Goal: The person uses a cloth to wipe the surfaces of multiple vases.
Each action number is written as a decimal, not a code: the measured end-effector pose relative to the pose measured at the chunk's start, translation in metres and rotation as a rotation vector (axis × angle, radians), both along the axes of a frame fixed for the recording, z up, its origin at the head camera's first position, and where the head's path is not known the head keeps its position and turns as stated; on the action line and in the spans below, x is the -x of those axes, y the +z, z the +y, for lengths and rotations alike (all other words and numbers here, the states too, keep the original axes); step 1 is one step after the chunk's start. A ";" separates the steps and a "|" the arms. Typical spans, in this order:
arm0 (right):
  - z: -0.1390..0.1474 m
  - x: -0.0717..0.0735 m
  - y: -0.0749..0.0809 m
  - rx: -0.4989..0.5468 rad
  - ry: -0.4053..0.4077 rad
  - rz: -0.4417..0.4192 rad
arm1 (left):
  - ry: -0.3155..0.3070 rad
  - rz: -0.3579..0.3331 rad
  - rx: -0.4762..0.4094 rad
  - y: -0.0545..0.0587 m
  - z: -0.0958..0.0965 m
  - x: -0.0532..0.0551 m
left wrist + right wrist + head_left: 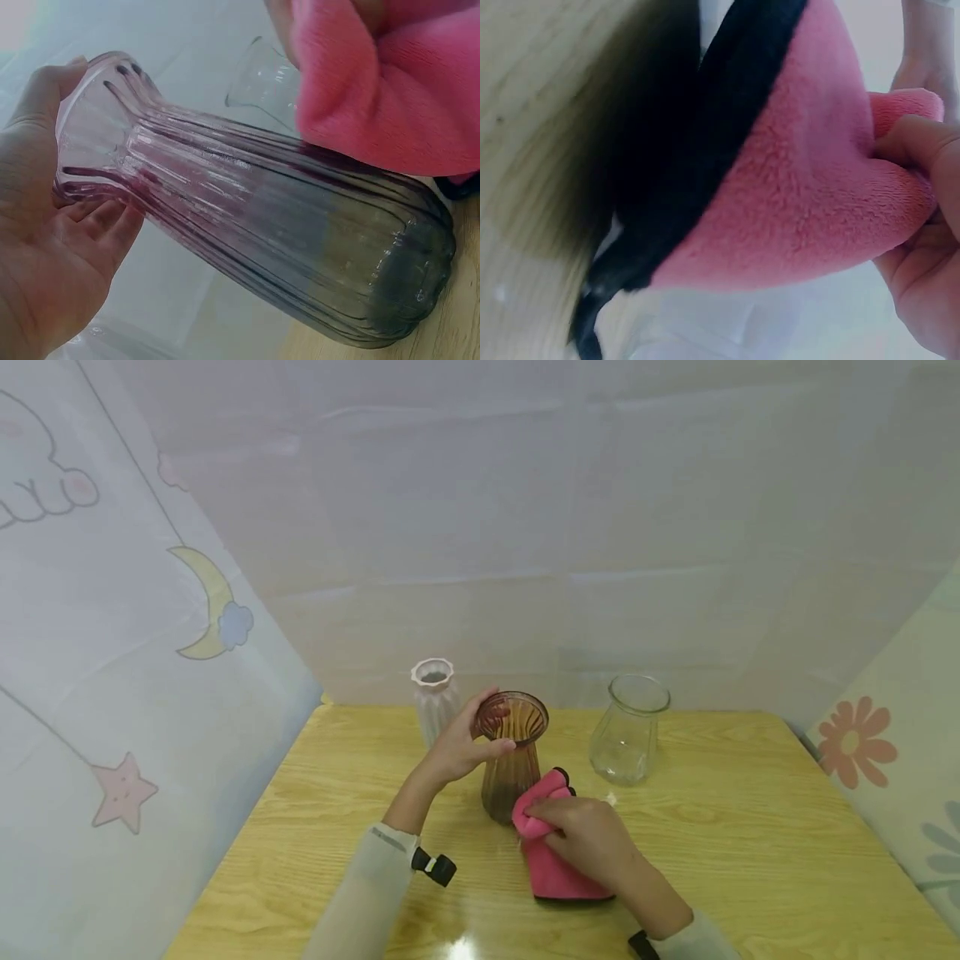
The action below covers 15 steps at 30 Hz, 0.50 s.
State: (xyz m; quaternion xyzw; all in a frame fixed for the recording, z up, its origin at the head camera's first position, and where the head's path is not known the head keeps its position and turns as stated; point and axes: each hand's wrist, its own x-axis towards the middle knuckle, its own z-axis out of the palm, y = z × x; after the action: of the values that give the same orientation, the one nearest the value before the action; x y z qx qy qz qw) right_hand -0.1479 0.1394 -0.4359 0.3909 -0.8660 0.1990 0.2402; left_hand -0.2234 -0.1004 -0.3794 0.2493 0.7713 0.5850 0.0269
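A ribbed, tinted glass vase [512, 781], reddish at its flared top and smoky toward the base, stands in the middle of the table. My left hand [459, 745] grips it at the neck, thumb on the near side and fingers round the far side. Bunched in my right hand [592, 842] is a pink cloth [558, 868] with black edging, pinched between thumb and fingers. In the left wrist view the cloth [390, 90] lies against the side of the vase [262, 202], low toward the base.
Behind my left hand stands a white ribbed vase [435, 702]. A clear glass vase [626, 743] stands to the right at the back. The wooden table [750, 827] meets a pale sheet [562, 568] at its far edge.
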 end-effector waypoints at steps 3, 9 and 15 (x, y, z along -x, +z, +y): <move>0.009 0.000 0.001 0.103 -0.027 -0.030 | 0.039 0.001 0.002 0.000 0.004 0.004; 0.027 0.001 0.006 0.381 -0.060 -0.170 | 0.109 0.000 -0.019 0.004 0.015 0.016; 0.044 -0.003 0.011 0.659 -0.085 -0.319 | 0.184 0.001 0.028 0.003 0.026 0.027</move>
State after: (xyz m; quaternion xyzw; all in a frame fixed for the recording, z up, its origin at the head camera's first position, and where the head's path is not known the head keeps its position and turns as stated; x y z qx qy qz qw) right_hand -0.1444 0.1830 -0.4246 0.2204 -0.7974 0.5155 0.2232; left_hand -0.2504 -0.0746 -0.3763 0.1776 0.7990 0.5740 -0.0239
